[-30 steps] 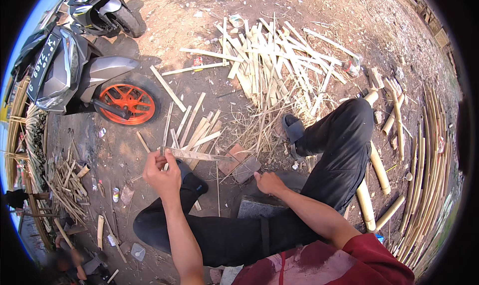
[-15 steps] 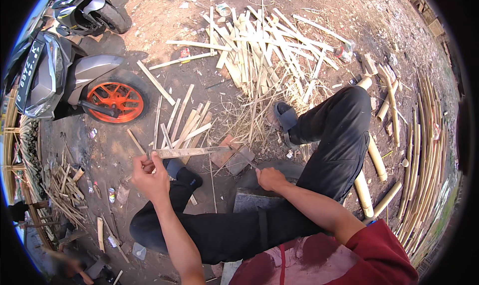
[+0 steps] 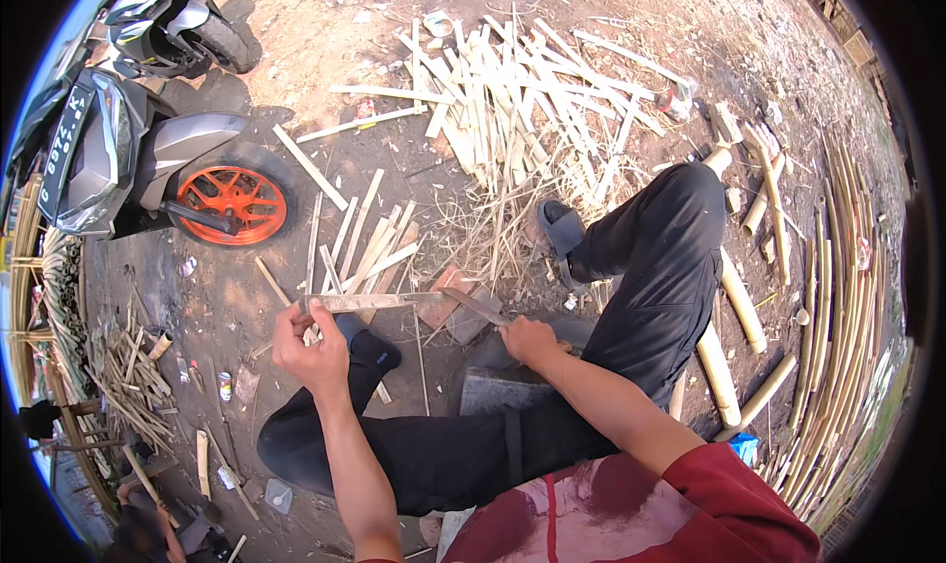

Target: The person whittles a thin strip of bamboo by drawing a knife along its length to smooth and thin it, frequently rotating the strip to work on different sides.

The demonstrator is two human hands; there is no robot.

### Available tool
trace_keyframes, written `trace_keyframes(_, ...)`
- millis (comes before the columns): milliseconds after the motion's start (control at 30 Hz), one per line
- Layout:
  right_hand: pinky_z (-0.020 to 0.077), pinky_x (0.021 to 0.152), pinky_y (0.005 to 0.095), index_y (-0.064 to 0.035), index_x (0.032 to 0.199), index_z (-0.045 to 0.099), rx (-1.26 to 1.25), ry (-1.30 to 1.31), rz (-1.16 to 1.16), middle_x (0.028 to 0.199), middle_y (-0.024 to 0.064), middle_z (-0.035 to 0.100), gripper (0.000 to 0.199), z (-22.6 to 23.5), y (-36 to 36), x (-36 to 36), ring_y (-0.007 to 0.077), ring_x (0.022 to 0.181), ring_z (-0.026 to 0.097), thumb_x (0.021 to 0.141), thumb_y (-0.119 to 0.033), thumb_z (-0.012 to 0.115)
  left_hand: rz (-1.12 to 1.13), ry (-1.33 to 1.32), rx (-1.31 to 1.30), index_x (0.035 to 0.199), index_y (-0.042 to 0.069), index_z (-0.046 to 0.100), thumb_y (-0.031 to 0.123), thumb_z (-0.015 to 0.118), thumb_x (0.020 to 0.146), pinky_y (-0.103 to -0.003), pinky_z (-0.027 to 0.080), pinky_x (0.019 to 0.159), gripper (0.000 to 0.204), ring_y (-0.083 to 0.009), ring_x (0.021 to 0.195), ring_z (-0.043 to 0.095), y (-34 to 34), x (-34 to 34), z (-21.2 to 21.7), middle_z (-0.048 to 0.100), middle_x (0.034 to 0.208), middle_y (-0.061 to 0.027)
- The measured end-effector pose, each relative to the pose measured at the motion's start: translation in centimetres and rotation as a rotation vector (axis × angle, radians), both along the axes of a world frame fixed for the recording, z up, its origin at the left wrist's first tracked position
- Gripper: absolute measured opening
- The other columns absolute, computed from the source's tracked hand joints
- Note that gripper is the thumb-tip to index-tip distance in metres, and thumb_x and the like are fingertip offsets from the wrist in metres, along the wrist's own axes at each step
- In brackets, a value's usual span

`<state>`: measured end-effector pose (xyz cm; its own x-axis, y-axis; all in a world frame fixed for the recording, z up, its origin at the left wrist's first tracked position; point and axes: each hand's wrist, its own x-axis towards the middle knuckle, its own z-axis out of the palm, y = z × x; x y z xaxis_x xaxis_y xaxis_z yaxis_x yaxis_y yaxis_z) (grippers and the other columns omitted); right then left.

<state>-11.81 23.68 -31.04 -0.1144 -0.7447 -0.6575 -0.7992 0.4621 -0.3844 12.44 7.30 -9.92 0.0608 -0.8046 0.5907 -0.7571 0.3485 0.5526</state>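
My left hand (image 3: 311,348) is closed around one end of a pale bamboo strip (image 3: 367,302), which points across toward the right. In my right hand (image 3: 532,340) is the handle of a knife (image 3: 475,307). Its dark blade slants up and left, and the tip meets or overlaps the strip's far end; actual contact cannot be made out. Below the blade lie a reddish brick-like block (image 3: 439,301) and a grey block (image 3: 467,323) on the ground.
A large pile of split bamboo strips (image 3: 493,100) with shavings lies ahead. Several strips (image 3: 370,243) lie nearer. A motorbike's orange wheel (image 3: 233,205) stands at left. Bamboo poles (image 3: 717,376) and long thin rods (image 3: 838,297) line the right. Another person (image 3: 148,529) is at lower left.
My left hand has shifted slightly right with the bamboo strip. The knife has turned so more of its blade's side shows, and its tip has moved left toward the strip's end.
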Motion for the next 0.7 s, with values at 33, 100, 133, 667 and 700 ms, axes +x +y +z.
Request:
trace_keyframes(33,0.0565,0.086,0.0509,0.0040,0.099,0.072,-0.025,0.012,-0.041,0.111,0.0263,0.071,0.065,-1.1,0.6,0.1,0.0429,0.097,0.071,0.106,-0.050,0.036,0.003,-0.023,-0.042,0.090,-0.005,0.062,0.004,0.074,0.088,-0.028,0.049,0.053,0.016,-0.0156,0.058,0.064,-0.3,0.0,0.2,0.064,0.070,-0.0107)
trace_keyframes(100,0.0575,0.083,0.0496,0.0046,0.093,0.072,-0.074,0.039,-0.112,0.100,0.0261,0.073,0.068,-1.9,1.2,0.3,0.0410,0.088,0.073,0.106,-0.050,0.035,0.035,0.107,0.182,0.091,-0.005,0.061,0.005,0.073,0.090,-0.028,0.050,0.054,0.016,-0.0150,0.059,0.064,-0.5,0.5,2.0,0.065,0.070,-0.0099)
trace_keyframes(133,0.0577,0.082,0.0491,0.0051,0.090,0.072,0.055,-0.087,-0.172,0.092,0.0257,0.073,0.069,-1.8,0.8,0.3,0.0406,0.084,0.073,0.106,-0.050,0.034,0.057,0.172,0.294,0.092,-0.005,0.061,0.005,0.073,0.090,-0.028,0.050,0.054,0.016,-0.0147,0.059,0.064,-0.5,1.0,2.7,0.065,0.071,-0.0095)
trace_keyframes(667,0.0485,0.088,0.0596,0.0080,0.086,0.064,-0.212,-0.515,-0.272,0.088,0.0387,0.065,0.066,8.3,-3.3,5.2,0.0550,0.094,0.064,0.107,-0.049,0.039,-0.010,0.153,0.282,0.089,-0.001,0.054,0.005,0.069,0.093,-0.025,0.050,0.054,0.017,-0.0135,0.065,0.070,-0.6,1.0,-0.6,0.062,0.070,-0.0060)
trace_keyframes(700,0.0483,0.088,0.0599,0.0077,0.088,0.065,-0.155,-0.470,-0.257,0.088,0.0390,0.065,0.066,8.4,-3.1,5.1,0.0551,0.094,0.064,0.107,-0.049,0.038,0.018,0.116,0.282,0.090,0.000,0.053,0.005,0.069,0.094,-0.025,0.051,0.054,0.017,-0.0138,0.067,0.071,-0.7,1.1,-0.7,0.060,0.070,-0.0047)
